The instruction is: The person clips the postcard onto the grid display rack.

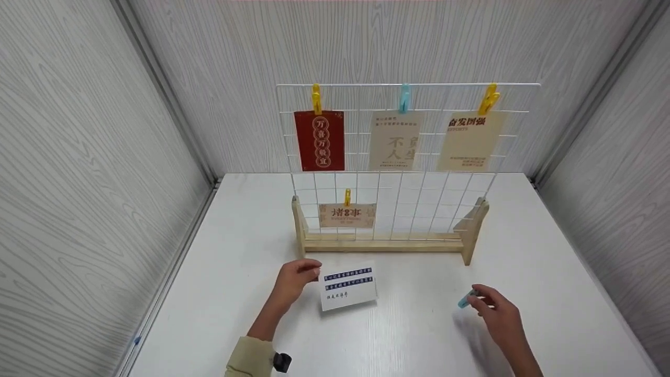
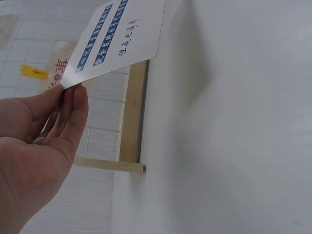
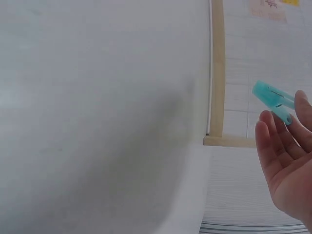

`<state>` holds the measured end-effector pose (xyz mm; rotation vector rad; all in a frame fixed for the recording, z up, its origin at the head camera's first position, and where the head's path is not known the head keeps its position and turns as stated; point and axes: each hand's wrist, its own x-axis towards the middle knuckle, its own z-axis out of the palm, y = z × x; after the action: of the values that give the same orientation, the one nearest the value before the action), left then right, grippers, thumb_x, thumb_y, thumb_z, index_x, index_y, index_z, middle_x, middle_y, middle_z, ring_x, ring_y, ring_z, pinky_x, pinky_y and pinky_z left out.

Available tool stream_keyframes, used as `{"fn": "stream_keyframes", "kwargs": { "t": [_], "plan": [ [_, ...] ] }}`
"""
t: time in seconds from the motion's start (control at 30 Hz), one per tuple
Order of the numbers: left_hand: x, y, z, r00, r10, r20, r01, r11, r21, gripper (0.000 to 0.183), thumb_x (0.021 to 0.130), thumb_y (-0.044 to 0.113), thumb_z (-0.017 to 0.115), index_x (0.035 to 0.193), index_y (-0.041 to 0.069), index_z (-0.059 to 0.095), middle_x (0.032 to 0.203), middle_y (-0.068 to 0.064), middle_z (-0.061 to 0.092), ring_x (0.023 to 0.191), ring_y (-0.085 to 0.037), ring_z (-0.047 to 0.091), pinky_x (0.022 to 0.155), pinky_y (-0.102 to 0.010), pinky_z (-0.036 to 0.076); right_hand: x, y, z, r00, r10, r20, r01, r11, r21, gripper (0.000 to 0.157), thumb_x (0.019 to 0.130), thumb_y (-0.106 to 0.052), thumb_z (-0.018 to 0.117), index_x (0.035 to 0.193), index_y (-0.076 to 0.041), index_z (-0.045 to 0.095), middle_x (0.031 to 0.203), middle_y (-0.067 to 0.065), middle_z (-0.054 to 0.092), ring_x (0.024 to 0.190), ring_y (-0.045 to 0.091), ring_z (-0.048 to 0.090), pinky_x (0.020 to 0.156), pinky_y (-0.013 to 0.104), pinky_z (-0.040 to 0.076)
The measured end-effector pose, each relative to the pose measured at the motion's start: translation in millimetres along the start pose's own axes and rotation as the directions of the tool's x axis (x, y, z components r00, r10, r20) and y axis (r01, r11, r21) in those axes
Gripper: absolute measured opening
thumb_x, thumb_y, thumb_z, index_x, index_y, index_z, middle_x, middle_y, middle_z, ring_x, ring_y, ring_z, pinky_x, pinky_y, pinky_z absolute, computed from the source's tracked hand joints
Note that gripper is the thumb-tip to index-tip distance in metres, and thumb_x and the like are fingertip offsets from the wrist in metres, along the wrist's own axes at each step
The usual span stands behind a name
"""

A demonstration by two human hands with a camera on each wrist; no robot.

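A white card [image 1: 348, 287] with two blue text bands is pinched at its left edge by my left hand [image 1: 297, 280]. In the left wrist view the card [image 2: 117, 36] tilts up from thumb and fingertips, above the table. My right hand [image 1: 500, 314] pinches a light-blue clothespin [image 1: 466, 299] over the table's right part. The right wrist view shows this clothespin [image 3: 273, 100] between thumb and fingers, jaw end pointing away from the palm. Both hands are in front of a white wire grid [image 1: 419, 204] on a wooden stand [image 1: 382, 246].
Clothespins hold a red card [image 1: 320, 141], a grey-beige card [image 1: 393, 146] and a cream card [image 1: 471, 146] along the grid's top. A small beige card [image 1: 347, 216] hangs lower left under a yellow clothespin [image 1: 347, 197]. Wood-grain panels surround the white table [image 1: 235, 225].
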<state>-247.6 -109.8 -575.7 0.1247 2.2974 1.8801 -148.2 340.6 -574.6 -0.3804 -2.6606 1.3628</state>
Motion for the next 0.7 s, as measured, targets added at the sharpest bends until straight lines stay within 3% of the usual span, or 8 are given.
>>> {"fn": "stream_keyframes", "kwargs": {
  "t": [0.17,0.3,0.47,0.7],
  "plan": [
    [8.1,7.1,17.0,0.999,0.039,0.014,-0.039,0.999,-0.002,0.019,0.098,0.007,0.062,0.115,0.004,0.071,0.118,-0.023,0.066,0.100,-0.027,0.069,0.092,-0.039,0.058,5.5,-7.7,2.0,0.998,-0.061,-0.020,0.062,0.998,0.027,0.043,0.098,-0.019,0.068,0.138,-0.005,0.059,0.118,0.015,0.070,0.086,0.000,0.062,0.071,0.018,0.055],
    [14.7,11.2,29.8,0.997,0.071,0.030,-0.071,0.997,-0.017,0.020,0.098,0.006,0.062,0.116,0.002,0.070,0.119,-0.024,0.066,0.100,-0.023,0.069,0.091,-0.037,0.058,9.2,-16.1,3.2,0.998,-0.065,-0.022,0.066,0.997,0.034,0.044,0.098,-0.024,0.068,0.137,-0.006,0.060,0.116,0.014,0.070,0.088,0.002,0.062,0.071,0.018,0.055],
    [21.6,19.4,43.7,0.997,0.074,0.033,-0.073,0.997,-0.023,0.021,0.098,0.007,0.063,0.117,-0.001,0.070,0.120,-0.025,0.067,0.098,-0.020,0.070,0.094,-0.043,0.057,12.4,-26.9,4.5,0.997,-0.080,-0.008,0.081,0.995,0.060,0.039,0.096,-0.032,0.070,0.128,-0.009,0.066,0.111,0.008,0.069,0.092,0.004,0.062,0.073,0.020,0.055],
    [32.8,28.7,62.3,0.993,0.104,0.051,-0.104,0.994,-0.014,0.021,0.098,0.008,0.064,0.116,0.001,0.071,0.110,-0.011,0.071,0.099,-0.019,0.069,0.092,-0.037,0.058,19.2,-41.2,5.7,0.984,-0.180,-0.012,0.181,0.982,0.046,0.041,0.096,-0.029,0.070,0.132,-0.011,0.064,0.114,0.008,0.069,0.093,0.006,0.061,0.073,0.020,0.055]
  ]
}}
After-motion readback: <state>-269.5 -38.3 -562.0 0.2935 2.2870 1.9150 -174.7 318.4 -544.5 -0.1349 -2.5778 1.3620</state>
